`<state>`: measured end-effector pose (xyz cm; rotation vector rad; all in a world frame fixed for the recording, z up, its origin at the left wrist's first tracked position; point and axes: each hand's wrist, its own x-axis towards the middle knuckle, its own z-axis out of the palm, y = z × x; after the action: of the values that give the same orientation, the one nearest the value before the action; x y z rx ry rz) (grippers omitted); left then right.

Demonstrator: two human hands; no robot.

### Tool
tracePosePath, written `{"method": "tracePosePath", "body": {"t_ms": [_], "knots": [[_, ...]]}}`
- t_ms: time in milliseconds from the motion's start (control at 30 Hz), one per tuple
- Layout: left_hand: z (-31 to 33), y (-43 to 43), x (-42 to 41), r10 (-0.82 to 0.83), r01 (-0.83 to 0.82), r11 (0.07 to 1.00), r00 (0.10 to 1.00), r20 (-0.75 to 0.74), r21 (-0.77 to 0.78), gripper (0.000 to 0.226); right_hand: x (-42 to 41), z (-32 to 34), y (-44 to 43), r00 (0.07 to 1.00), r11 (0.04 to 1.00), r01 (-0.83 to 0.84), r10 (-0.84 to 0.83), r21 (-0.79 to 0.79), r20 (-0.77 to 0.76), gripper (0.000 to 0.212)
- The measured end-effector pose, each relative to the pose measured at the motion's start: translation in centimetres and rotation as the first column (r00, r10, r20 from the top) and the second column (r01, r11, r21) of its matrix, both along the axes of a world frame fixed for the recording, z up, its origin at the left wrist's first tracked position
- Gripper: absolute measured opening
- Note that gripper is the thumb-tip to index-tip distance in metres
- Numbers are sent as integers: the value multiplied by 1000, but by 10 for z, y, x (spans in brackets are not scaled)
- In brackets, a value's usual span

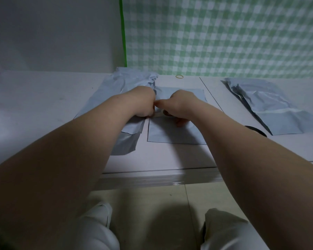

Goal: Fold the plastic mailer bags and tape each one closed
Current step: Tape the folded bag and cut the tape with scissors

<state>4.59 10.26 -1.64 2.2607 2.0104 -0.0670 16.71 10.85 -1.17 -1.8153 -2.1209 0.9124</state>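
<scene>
Mailer bag [175, 134] lies flat at the middle of the white table [170, 156], with both hands meeting over its upper half.

The left hand [144, 102] is curled tight, knuckles up, its fingertips down at the bag's left edge. The right hand [181, 103] stretches its thumb across to touch the left hand, and its other fingers bend down onto the bag. Whether either hand pinches the plastic or something small between them cannot be told. A heap of loose mailers [119, 91] lies just to the left, and a second heap [272, 107] lies well to the right. A rubber band [179, 76] rests near the green checked cloth [224, 37].
</scene>
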Motion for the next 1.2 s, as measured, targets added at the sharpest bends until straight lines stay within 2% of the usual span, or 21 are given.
{"method": "tracePosePath", "body": {"t_ms": [200,300,500,667,800,933,1100,1200], "knots": [[0,0,3,32,-31,999,997,-69,3,11,-3,1,0,998,1000,2,-3,28,56,42],[-1,0,3,83,-83,996,994,-67,-10,13,-3,1,0,997,999,-12,9,43,76,39],[-1,-8,-3,173,-175,984,981,84,23,22,-4,-1,1,996,998,-2,-4,69,87,34],[-10,-13,-11,302,-342,932,917,262,119,24,-4,-1,0,994,996,-5,-5,86,111,37],[-21,-38,-2,213,-245,958,956,203,149,21,-6,-1,0,994,996,-2,-8,92,105,35],[-35,-59,11,80,-82,993,996,30,81,42,-7,-2,1,989,993,-24,6,119,151,36],[-47,-60,19,65,-69,997,995,78,39,59,-7,-3,-1,970,977,-91,43,191,241,45],[-47,-62,23,91,-93,995,994,58,24,62,-1,-2,0,986,984,-70,44,165,160,57]]}}
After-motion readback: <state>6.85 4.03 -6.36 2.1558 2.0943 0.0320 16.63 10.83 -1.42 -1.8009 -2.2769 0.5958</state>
